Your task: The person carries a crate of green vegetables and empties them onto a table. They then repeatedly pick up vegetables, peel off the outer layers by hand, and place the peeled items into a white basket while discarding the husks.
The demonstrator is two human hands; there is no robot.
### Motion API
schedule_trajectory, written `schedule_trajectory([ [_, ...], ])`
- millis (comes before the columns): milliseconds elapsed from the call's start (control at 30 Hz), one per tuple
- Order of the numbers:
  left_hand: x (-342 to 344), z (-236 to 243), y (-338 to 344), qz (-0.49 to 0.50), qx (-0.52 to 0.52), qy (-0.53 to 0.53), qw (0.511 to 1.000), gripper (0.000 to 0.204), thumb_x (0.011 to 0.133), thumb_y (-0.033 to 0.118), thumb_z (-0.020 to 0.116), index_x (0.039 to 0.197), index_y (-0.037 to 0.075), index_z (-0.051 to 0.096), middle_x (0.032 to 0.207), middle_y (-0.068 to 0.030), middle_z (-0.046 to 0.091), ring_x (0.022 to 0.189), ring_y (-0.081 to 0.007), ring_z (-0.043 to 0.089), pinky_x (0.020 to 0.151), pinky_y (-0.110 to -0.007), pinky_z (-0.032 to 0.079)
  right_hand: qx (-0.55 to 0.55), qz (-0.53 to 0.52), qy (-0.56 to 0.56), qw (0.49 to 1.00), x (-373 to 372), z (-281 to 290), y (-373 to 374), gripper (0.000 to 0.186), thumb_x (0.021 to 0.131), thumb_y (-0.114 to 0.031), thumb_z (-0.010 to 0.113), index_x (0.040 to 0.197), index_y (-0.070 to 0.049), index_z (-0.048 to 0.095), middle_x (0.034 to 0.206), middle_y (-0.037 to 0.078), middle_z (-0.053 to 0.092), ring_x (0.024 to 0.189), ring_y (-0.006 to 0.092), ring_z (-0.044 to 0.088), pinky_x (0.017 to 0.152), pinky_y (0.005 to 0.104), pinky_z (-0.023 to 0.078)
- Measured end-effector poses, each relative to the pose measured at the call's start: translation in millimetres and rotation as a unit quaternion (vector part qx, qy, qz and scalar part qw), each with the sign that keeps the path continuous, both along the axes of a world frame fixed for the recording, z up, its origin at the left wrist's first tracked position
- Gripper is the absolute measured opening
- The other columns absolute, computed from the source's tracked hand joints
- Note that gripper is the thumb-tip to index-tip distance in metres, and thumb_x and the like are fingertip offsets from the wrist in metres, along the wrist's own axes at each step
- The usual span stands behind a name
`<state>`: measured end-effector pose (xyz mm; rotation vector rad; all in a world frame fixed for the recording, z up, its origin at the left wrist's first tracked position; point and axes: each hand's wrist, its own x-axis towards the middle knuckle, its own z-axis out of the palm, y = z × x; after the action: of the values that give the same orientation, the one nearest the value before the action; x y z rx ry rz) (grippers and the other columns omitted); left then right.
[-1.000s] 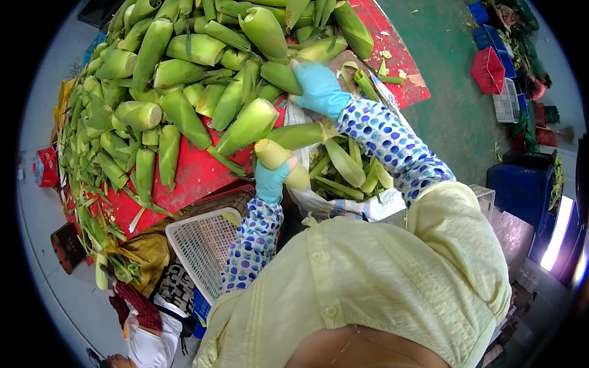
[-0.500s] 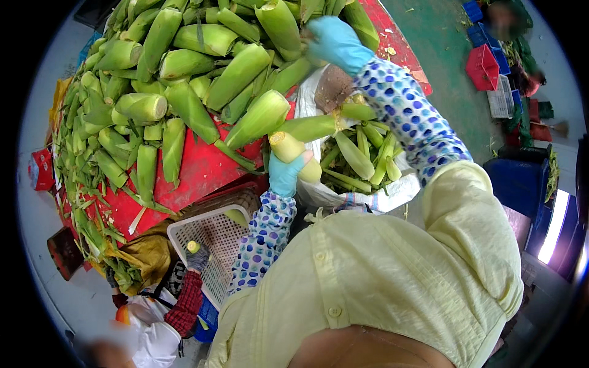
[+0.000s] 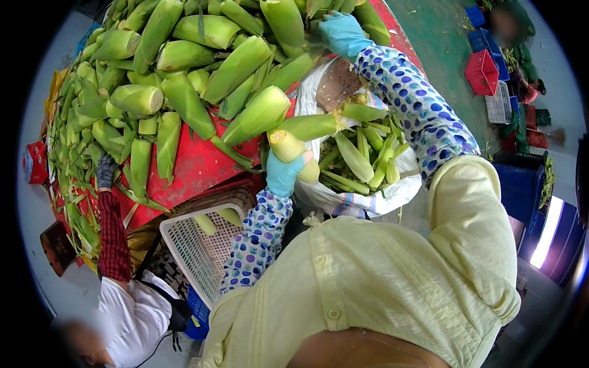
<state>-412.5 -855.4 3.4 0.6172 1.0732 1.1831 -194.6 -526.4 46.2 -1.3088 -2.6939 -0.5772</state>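
Right hand [image 3: 343, 34] farther up; cob [image 3: 293, 153] in left hand [image 3: 285, 173].

Red table [image 3: 190, 168], top mostly buried under a heap of green-husked corn ears [image 3: 184, 80]; loose husk leaves [image 3: 76, 214] trail along its left edge.

Blue-gloved left hand [image 3: 284, 173] clenched close to the chest, dotted sleeve bent; blue-gloved right hand [image 3: 341, 34] stretched far forward, palm down, fingers curled, arm nearly straight.
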Motion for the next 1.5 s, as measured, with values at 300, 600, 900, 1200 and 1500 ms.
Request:
schedule_trajectory([
  [300, 0.3, -1.4, -0.3, -0.007, -0.004, -0.009, 1.0, 0.047, 0.077, 0.007, 0.087, 0.117, 0.002, 0.063, 0.11, -0.0074, 0.069, 0.097, -0.0182, 0.068, 0.088, -0.034, 0.057, -0.111, 0.182, -0.055, 0.975, -12.7, -46.8, -1.3, 0.011, 0.076, -0.017, 0.068, 0.069, -0.009, 0.073, 0.077, 0.013, 0.07, 0.077, 0.0359, 0.068, 0.067, 0.0477, 0.053],
  [600, -3.7, -1.6, -6.5, -0.013, -0.014, -0.001, 1.0, 0.054, 0.078, 0.007, 0.088, 0.124, 0.004, 0.06, 0.113, -0.0072, 0.067, 0.102, -0.0181, 0.066, 0.089, -0.034, 0.057, -0.129, 0.207, -0.231, 0.942, -16.3, -69.8, 25.2, 0.01, 0.078, -0.01, 0.068, 0.086, -0.007, 0.073, 0.079, 0.013, 0.07, 0.074, 0.0342, 0.069, 0.066, 0.0441, 0.055],
  [900, -11.9, -11.8, -13.0, -0.01, 0.013, -0.01, 1.0, 0.053, 0.073, 0.015, 0.093, 0.116, 0.002, 0.063, 0.106, -0.0037, 0.068, 0.092, -0.0141, 0.065, 0.085, -0.032, 0.055, -0.098, 0.163, -0.319, 0.928, 20.1, -99.3, 32.5, 0.011, 0.079, -0.019, 0.069, 0.069, -0.016, 0.071, 0.067, 0.005, 0.068, 0.067, 0.0298, 0.069, 0.062, 0.0435, 0.05],
  [1200, -10.6, -24.2, -19.7, 0.001, 0.008, -0.062, 0.998, 0.064, 0.071, 0.019, 0.095, 0.123, 0.004, 0.062, 0.11, -0.0031, 0.066, 0.098, -0.014, 0.063, 0.089, -0.033, 0.054, -0.106, 0.159, -0.372, 0.908, -21.8, -54.3, 9.3, 0.013, 0.084, -0.02, 0.067, 0.088, -0.015, 0.077, 0.081, 0.005, 0.074, 0.079, 0.029, 0.07, 0.072, 0.0445, 0.047],
  [1500, -14.6, -21.6, -18.1, -0.023, -0.01, -0.054, 0.998, 0.074, 0.07, 0.025, 0.095, 0.128, 0.001, 0.057, 0.113, -0.0061, 0.066, 0.1, -0.0168, 0.065, 0.09, -0.034, 0.056, -0.33, 0.09, 0.014, 0.94, 23.4, -121.7, 60.5, 0.022, 0.098, -0.015, 0.057, 0.116, -0.007, 0.068, 0.103, 0.015, 0.072, 0.096, 0.0336, 0.068, 0.083, 0.0427, 0.054],
])
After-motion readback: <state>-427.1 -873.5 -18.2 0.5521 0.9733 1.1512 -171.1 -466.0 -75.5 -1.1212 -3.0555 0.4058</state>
